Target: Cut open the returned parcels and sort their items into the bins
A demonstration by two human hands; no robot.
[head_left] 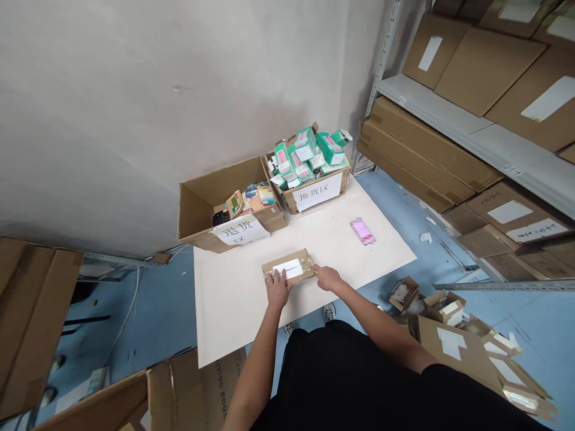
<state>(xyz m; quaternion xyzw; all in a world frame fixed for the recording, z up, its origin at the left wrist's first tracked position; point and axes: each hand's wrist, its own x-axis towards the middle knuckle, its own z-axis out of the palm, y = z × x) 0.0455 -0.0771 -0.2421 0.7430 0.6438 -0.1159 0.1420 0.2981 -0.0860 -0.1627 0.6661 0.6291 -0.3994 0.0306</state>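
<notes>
A small taped cardboard parcel (291, 261) with a white label lies on the white table (233, 311) near its front edge. My left hand (277, 290) rests on the parcel's near left corner with fingers spread flat. My right hand (327, 278) is closed at the parcel's right end, pinching something I cannot make out against the tape.
Two open cartons stand at the table's back: one (197, 206) with mixed items, one (339, 179) heaped with green-and-pink boxes. A pink object (363, 231) lies to the right. Shelving (485, 140) with flat cartons stands on the right. Opened boxes (453, 341) litter the blue floor.
</notes>
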